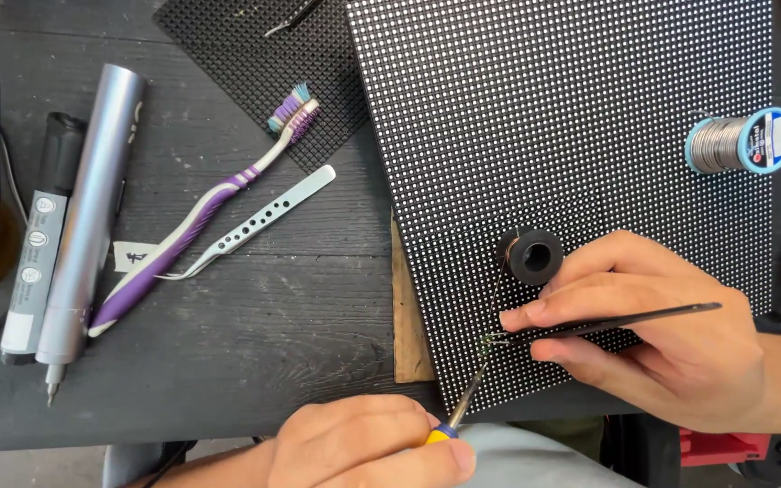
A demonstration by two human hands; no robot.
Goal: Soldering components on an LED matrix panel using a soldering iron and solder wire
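The dotted black panel (580, 136) lies flat on the dark table (273, 343), its near-left corner overhanging the edge, which likely puts the worked spot within easy reach. There the soldering iron (465, 398) tip meets the black tweezers (616, 321). The left hand (363, 447) is closed around the iron's handle; the right hand (662, 334) pinches the tweezers, fingers narrow. A small black spool (531, 256) stands just beyond.

A dark wooden counter (255, 316) with visible grain fills most of the view, lit evenly and brightly from above. A thin tan board (407, 312) lies flat on it near the middle. Below the counter's front edge a strip of pale grey floor (38, 465) shows.
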